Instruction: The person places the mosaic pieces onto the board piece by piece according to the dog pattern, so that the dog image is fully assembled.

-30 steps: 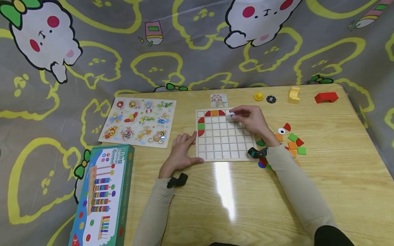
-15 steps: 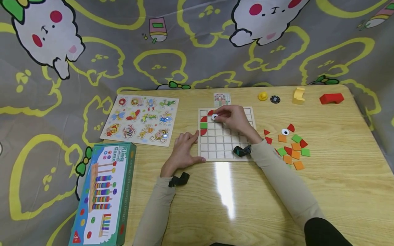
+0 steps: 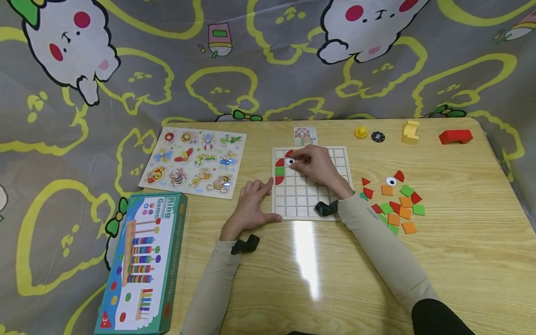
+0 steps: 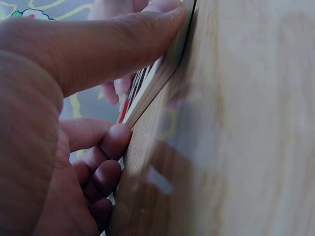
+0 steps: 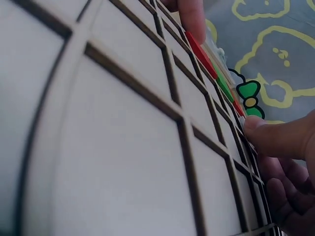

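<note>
My right hand (image 3: 316, 165) pinches a white round eye tile with a black dot (image 3: 290, 162) over the upper left of the gridded board (image 3: 295, 201). Along the board's left column lie a green square tile (image 3: 279, 171) and red curved tiles (image 3: 279, 180) above and below it. Another red tile (image 3: 289, 153) shows at the top row, partly covered by the right hand. My left hand (image 3: 250, 207) rests at the board's lower left corner, thumb at the front edge and fingers against the left side, as the left wrist view also shows.
Loose red, green and orange tiles (image 3: 393, 218) and a second eye tile (image 3: 391, 181) lie right of the board. Behind it is a picture card (image 3: 305, 135). An insect puzzle (image 3: 192, 160) and a ring game box (image 3: 142, 260) stand left; red (image 3: 455, 137) and yellow blocks (image 3: 410, 132) sit at the back right.
My right hand has carried the eye tile leftward across the top of the board, then slightly down beside the red tile. The left hand has stayed at the board's corner.
</note>
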`<state>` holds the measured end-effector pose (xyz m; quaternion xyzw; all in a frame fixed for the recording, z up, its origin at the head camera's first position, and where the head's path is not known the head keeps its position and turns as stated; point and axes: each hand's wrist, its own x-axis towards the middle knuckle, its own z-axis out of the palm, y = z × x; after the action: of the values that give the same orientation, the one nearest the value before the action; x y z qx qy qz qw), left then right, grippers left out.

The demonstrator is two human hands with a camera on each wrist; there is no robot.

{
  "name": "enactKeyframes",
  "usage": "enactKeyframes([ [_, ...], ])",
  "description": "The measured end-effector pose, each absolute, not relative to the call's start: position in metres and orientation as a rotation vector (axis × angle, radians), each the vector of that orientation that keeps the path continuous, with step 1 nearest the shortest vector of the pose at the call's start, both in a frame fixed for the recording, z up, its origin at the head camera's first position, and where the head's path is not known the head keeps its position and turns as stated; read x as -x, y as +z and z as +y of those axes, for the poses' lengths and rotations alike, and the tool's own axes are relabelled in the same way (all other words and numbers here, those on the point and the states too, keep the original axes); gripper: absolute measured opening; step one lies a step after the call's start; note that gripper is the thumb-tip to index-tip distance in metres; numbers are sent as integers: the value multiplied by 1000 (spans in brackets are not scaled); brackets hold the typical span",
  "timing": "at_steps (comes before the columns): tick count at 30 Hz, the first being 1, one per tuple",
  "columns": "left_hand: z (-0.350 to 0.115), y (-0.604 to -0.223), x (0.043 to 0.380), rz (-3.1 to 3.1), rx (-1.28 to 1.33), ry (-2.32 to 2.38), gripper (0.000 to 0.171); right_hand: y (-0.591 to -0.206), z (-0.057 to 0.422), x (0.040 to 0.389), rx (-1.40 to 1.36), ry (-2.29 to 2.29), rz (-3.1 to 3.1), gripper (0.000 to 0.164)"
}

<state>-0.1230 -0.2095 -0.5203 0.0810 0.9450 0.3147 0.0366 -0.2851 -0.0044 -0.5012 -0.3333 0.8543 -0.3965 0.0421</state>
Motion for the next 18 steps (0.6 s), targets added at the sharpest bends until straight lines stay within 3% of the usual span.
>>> enactKeyframes([
  [8, -208, -519, 124, 2909, -258, 950, 113, -502, -6, 287, 1007, -1145, 2640, 18],
  [18, -208, -520, 123, 2898, -234, 940, 115, -498, 16, 289, 958, -1336, 2569, 26],
])
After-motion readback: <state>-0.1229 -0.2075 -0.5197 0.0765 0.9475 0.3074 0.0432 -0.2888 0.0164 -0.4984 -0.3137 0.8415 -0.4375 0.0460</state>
